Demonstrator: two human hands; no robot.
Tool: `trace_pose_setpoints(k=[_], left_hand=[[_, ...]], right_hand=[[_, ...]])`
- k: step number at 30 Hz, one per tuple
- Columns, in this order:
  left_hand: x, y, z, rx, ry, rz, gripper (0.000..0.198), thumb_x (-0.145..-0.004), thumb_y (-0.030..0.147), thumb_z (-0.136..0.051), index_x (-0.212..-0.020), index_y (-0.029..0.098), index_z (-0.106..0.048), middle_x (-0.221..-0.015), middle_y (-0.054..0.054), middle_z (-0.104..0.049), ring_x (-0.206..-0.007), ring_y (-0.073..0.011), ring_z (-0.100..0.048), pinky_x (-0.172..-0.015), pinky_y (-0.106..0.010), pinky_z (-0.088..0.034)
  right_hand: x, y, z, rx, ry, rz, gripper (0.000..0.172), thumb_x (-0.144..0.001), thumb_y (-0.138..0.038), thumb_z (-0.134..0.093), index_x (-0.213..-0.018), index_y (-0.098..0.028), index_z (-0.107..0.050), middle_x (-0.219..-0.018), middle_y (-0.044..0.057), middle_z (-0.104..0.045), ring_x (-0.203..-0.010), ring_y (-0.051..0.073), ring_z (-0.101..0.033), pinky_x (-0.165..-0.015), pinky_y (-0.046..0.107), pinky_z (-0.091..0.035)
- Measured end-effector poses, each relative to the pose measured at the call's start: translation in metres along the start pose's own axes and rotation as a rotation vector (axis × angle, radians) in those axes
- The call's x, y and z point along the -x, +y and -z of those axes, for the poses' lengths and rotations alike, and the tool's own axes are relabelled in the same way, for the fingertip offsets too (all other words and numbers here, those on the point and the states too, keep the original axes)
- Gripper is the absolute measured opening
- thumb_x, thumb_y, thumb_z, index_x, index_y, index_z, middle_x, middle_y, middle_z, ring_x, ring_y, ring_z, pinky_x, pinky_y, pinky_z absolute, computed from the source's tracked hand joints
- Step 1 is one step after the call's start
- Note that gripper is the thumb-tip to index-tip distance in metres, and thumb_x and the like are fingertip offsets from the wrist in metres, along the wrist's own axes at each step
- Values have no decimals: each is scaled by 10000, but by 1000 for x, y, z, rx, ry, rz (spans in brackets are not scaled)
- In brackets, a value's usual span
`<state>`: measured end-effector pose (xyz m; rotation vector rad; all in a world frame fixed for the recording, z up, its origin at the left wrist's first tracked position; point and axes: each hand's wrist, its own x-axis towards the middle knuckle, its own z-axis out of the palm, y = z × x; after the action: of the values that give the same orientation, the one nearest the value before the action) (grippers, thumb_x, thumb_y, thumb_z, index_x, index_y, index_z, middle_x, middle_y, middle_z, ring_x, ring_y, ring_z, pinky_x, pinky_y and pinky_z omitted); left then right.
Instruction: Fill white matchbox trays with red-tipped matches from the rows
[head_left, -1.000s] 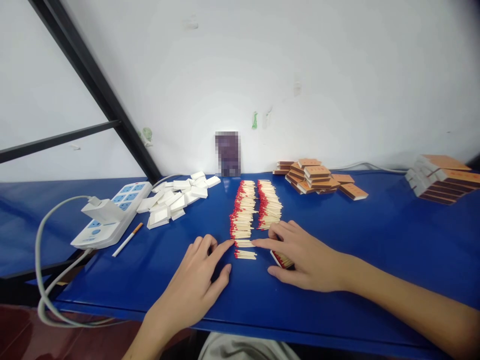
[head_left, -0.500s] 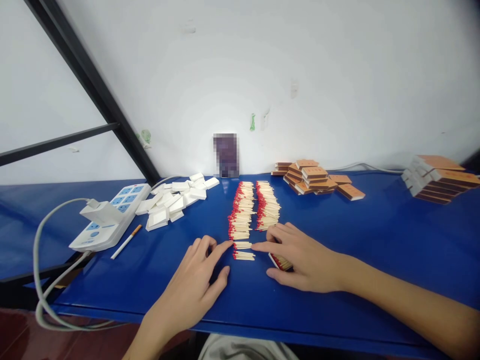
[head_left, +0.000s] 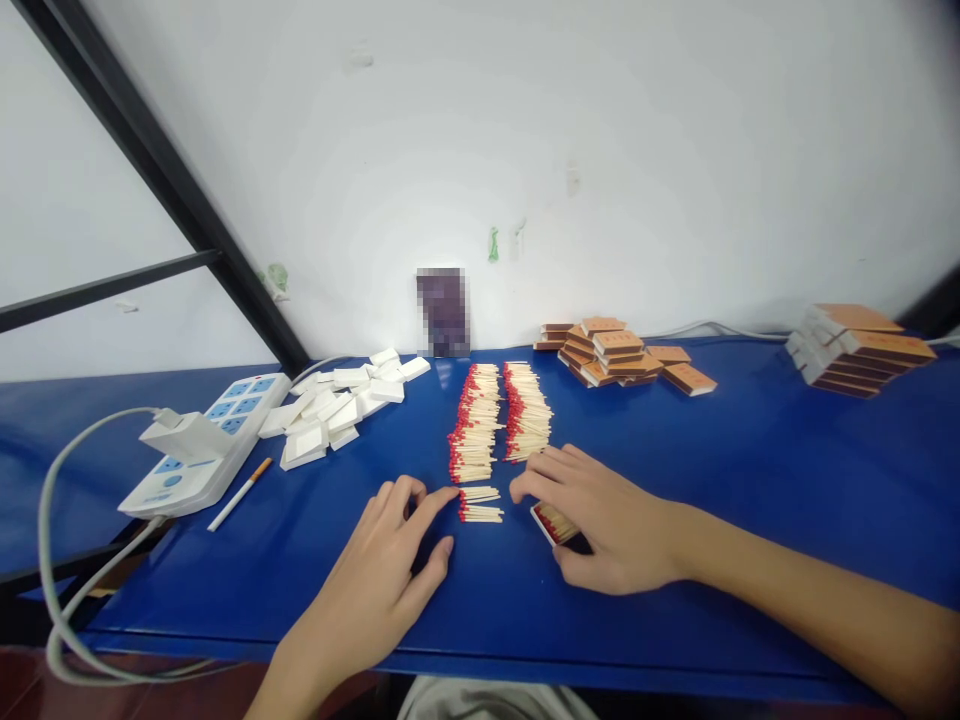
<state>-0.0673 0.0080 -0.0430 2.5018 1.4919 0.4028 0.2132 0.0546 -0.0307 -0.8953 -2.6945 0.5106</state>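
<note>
My left hand (head_left: 390,565) rests low over the table, thumb and index finger apart. Its index fingertip touches or nearly touches the red heads of a small group of matches (head_left: 481,494). Beyond that group, two long rows of red-headed matches lie side by side, a left row (head_left: 477,425) and a right row (head_left: 529,415). My right hand (head_left: 607,525) arches with fingers apart above a white matchbox tray (head_left: 545,527) filled with matches. The thumb is beside the tray's near end, and the palm side hides part of it.
White empty trays (head_left: 330,400) lie heaped at the left, near a cigarette (head_left: 240,494) and a power strip (head_left: 232,425) with cables. Orange matchbox sleeves (head_left: 619,355) are piled at the back, with more boxes stacked (head_left: 862,350) at right. A blurred dark panel (head_left: 444,312) leans against the wall.
My right index finger has drawn back from the small match group, and the right thumb has shifted right along the tray. My left hand has stayed by the match heads. The view has shifted slightly.
</note>
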Motion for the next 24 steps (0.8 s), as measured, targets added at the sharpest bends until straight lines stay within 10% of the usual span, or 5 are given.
trace_pose_setpoints(k=[24], left_hand=[[-1,2,3,57,-75,7,416,-1049,358,-394,-1465,346,-404,-1183,-64,-507,-1110,-251,-512,-1065,-498,-422]], right_hand=[[1,8,-6,-77,41,89,317,-858,-317,-678,-1126,-202,-553,-1081,63,-589,-970,213,-545,-877,365,-428]])
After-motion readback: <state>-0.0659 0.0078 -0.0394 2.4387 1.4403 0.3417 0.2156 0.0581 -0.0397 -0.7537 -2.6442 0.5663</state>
